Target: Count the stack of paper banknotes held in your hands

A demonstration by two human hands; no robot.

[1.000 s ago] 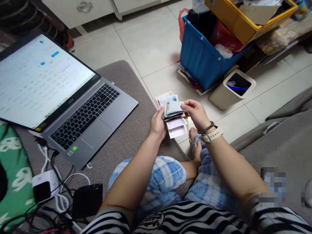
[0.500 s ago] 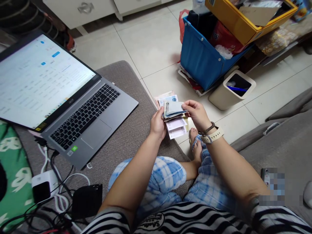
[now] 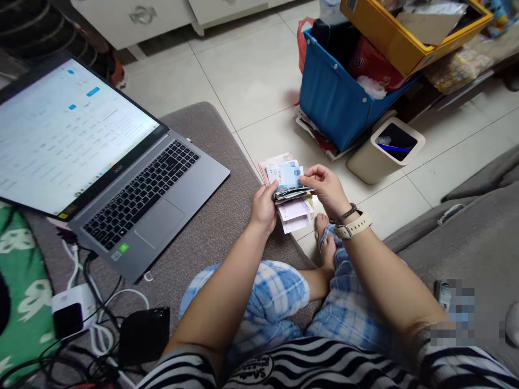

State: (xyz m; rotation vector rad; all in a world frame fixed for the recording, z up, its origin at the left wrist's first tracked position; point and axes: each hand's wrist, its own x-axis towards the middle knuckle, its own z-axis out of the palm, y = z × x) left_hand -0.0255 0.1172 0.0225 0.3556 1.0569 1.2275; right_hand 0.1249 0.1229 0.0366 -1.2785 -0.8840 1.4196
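Far left: green patterned cushion (image 3: 20, 281), partly in view, with a white charger block (image 3: 68, 310) and a tangle of black and white cables (image 3: 97, 324) beside it, and a black pouch (image 3: 144, 334) lying just to the right of the cables. Above these, an open grey laptop (image 3: 150, 200) on the grey sofa cushion (image 3: 203, 237), screen lit, position unchanged from the earlier frames. Centre: left hand (image 3: 263, 208), fingers closed around the left end of a stack of banknotes and paper slips (image 3: 290, 197), thumb pressed on top; the stack is held in the air over the front edge of the sofa cushion, above the tiled floor (image 3: 251, 70) and in front of the knees. Change noted: half a second ago the top blue note lay folded flat over the stack; it now stands raised and more upright, its face turned towards the camera, showing as the blue banknote (image 3: 286, 175). White slips still hang below the stack. Right hand (image 3: 326, 186), pinching the right edge of the stack between thumb and fingertips, has held nearly the same place; a pale wristwatch (image 3: 352, 226) and a bracelet sit on that wrist. Further right: blue fabric bin (image 3: 332, 97) with a yellow box (image 3: 389, 38) resting on it, and a small beige wastebasket (image 3: 373, 156) on the floor beside the bin. Lower right: grey sofa section (image 3: 466, 243).
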